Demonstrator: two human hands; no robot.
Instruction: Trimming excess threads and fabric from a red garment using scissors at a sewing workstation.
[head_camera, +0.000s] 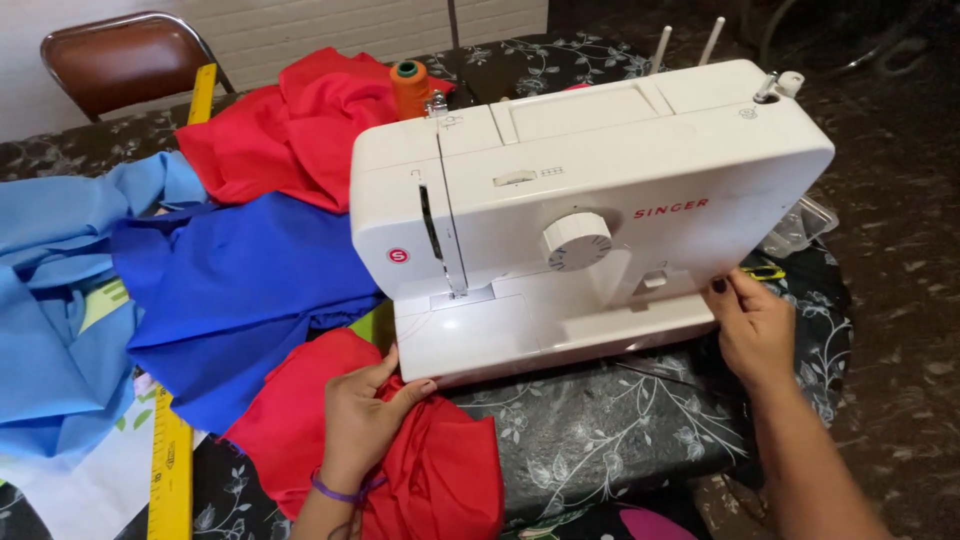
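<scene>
A white sewing machine (590, 210) sits tilted on a table with a dark floral cloth (600, 430). The right hand (755, 330) grips the machine's right lower edge, fingers wrapped on the casing. The left hand (362, 415) lies open at the front left corner of the machine's base, fingertips touching it and palm pressing on a red cloth (420, 470) just below. Royal blue fabric (240, 290) and light blue fabric (60, 300) lie left of the machine, with a yellow ruler (172, 470) beneath them. An orange thread spool (408, 85) stands behind the machine.

Bright, even light; soft focus
</scene>
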